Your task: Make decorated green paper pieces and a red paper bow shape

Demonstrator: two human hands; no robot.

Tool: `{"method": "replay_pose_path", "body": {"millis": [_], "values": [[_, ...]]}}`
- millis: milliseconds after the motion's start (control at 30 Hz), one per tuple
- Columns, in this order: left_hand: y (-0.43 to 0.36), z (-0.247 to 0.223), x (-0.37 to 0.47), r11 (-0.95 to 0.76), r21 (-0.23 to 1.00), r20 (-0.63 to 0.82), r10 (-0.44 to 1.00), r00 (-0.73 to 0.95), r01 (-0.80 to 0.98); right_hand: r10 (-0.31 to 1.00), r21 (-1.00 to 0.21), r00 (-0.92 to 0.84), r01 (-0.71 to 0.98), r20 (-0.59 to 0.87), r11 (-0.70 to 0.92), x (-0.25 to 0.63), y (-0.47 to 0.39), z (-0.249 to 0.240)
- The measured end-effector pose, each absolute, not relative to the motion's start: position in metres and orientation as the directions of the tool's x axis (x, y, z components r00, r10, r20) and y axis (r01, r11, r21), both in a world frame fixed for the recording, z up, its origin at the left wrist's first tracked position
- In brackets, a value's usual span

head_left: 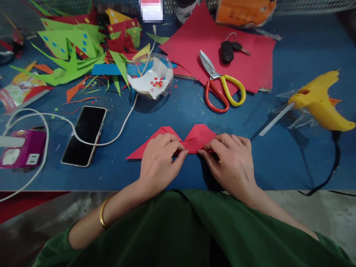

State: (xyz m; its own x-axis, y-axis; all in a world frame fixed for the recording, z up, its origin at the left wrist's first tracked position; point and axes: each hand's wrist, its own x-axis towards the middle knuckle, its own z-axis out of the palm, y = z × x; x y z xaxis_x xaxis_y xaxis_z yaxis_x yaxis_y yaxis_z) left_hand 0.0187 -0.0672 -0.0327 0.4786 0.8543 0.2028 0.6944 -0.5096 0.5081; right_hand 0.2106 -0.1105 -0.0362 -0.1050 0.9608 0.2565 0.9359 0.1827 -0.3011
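Observation:
A folded piece of red paper [198,139] lies on the blue table close to its front edge, two flat-topped peaks along its far side and a sharp point at the left. My left hand [162,159] pinches the near edge between thumb and forefinger, just left of the middle. To the right, my right hand [229,159] pinches the same edge with thumb and curled fingers, covering the paper's right end. A short stretch of the near edge shows between the two thumbs.
Scissors [213,72] and keys [228,52] rest on red sheets [258,63] at the back. A clear bowl [167,83] holds tiny paper bits. Left are a phone [85,135], a white cable [122,135] and green cut-outs [66,70]. A yellow glue gun [319,100] lies right.

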Motion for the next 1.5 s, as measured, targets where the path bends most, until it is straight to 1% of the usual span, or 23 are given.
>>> {"method": "replay_pose_path", "body": {"millis": [167, 267, 600, 867, 933, 1033, 1100, 1167, 1367, 1500], "values": [[-0.066, -0.03, 0.02, -0.542, 0.399, 0.208, 0.839, 0.503, 0.74, 0.969, -0.277, -0.092, 0.948, 0.227, 0.155, 0.211, -0.11, -0.034], [-0.066, -0.029, 0.02, -0.557, 0.354, 0.201, 0.83, 0.52, 0.752, 0.972, -0.252, -0.104, 0.955, 0.212, 0.157, 0.212, -0.11, -0.032], [-0.066, -0.027, 0.019, -0.614, 0.237, 0.224, 0.789, 0.573, 0.753, 0.976, -0.208, -0.118, 0.966, 0.183, 0.156, 0.212, -0.108, -0.03], [-0.065, -0.026, 0.019, -0.627, 0.184, 0.237, 0.776, 0.585, 0.757, 0.978, -0.183, -0.13, 0.97, 0.166, 0.16, 0.214, -0.105, -0.029], [-0.066, -0.025, 0.02, -0.668, 0.153, 0.284, 0.736, 0.615, 0.728, 0.978, -0.167, -0.137, 0.972, 0.159, 0.164, 0.215, -0.104, -0.028], [-0.067, -0.025, 0.023, -0.787, 0.073, 0.361, 0.593, 0.72, 0.612, 0.977, -0.161, -0.15, 0.971, 0.154, 0.175, 0.215, -0.102, -0.029], [-0.069, -0.026, 0.024, -0.853, 0.004, 0.368, 0.486, 0.792, 0.522, 0.976, -0.164, -0.155, 0.97, 0.151, 0.179, 0.215, -0.101, -0.029], [-0.071, -0.027, 0.023, -0.881, -0.054, 0.343, 0.425, 0.838, 0.469, 0.977, -0.164, -0.155, 0.97, 0.146, 0.179, 0.215, -0.101, -0.029], [-0.075, -0.028, 0.02, -0.902, -0.147, 0.269, 0.359, 0.894, 0.406, 0.987, -0.211, -0.131, 0.966, 0.091, 0.147, 0.222, -0.103, -0.027], [-0.076, -0.026, 0.021, -0.898, -0.165, 0.269, 0.357, 0.894, 0.408, 0.992, -0.237, -0.097, 0.965, 0.085, 0.115, 0.233, -0.106, -0.026]]}}
